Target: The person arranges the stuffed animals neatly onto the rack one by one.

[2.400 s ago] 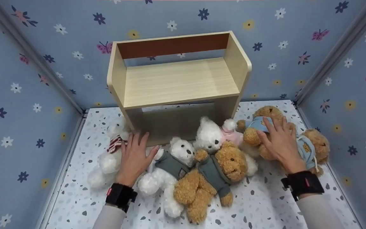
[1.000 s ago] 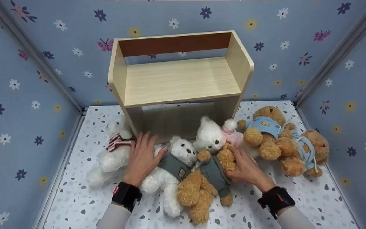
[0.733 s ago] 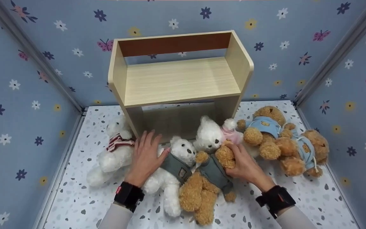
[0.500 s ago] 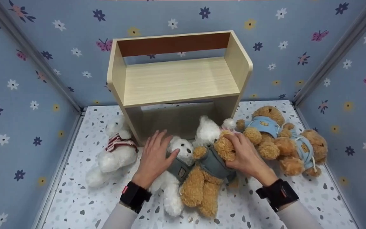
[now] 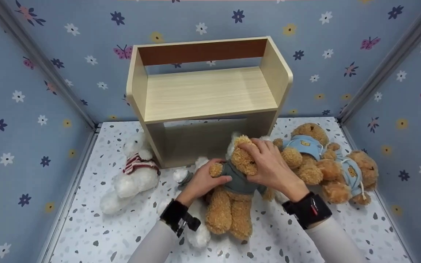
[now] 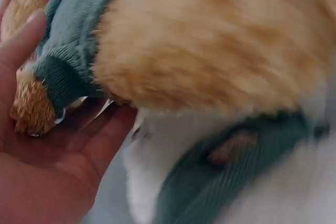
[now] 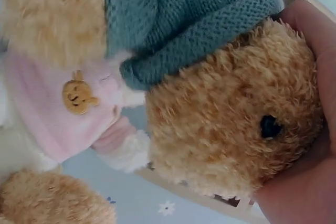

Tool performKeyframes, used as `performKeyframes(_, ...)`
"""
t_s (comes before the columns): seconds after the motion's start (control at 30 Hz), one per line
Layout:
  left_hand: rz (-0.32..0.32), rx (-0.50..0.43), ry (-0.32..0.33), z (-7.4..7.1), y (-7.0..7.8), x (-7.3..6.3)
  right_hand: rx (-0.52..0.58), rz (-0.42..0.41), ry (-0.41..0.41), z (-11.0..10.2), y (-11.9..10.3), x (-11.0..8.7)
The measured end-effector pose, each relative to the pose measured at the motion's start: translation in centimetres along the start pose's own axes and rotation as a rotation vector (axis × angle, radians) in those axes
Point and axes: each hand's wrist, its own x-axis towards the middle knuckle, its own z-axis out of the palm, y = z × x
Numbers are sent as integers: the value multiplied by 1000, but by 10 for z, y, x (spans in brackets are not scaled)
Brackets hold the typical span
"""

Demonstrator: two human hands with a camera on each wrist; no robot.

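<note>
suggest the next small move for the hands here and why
I'd probably firm up the left hand around the side of the brown bear in the grey-green sweater: the right hand grips its head, while the left thumb and fingers flank one arm, how firmly is hard to tell.

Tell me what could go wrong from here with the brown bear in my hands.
The brown bear could twist or swing: your right hand grips its head, your left hand holds one arm, and neither supports its legs. It might also nudge the white bear in green or the white bear in pink, both partly hidden behind it.
</note>
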Motion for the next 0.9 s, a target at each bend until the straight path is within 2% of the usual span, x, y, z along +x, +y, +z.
performKeyframes(0.1, 1, -103, 23, 1, -7, 3, 1, -36, 16, 4, -2, 6)
performKeyframes(0.23, 4, -122, 66, 3, -14, 2, 29, -74, 23, 9, 0, 9)
performKeyframes(0.3, 10, -117, 104, 5, -18, 0, 110, -73, 28, 11, 3, 8)
performKeyframes(0.37, 14, -136, 136, 6, -23, -2, 237, -49, 63, 13, 10, 5)
performKeyframes(0.5, 5, -183, 174, 9, -29, -5, 518, 87, 218, 21, 27, -5)
performKeyframes(0.57, -15, -208, 187, 10, -30, -7, 596, 182, 292, 26, 36, -9)
performKeyframes(0.63, -39, -241, 204, 10, -31, -8, 640, 285, 313, 32, 42, -14)
performKeyframes(0.7, -64, -281, 224, 9, -32, -9, 617, 349, 285, 37, 48, -18)
performKeyframes(0.77, -74, -317, 251, 7, -33, -11, 524, 342, 224, 43, 52, -20)
performKeyframes(0.83, -93, -358, 277, 5, -34, -15, 368, 266, 168, 49, 55, -21)
performKeyframes(0.9, -109, -407, 289, 2, -35, -18, 164, 150, 140, 55, 58, -19)
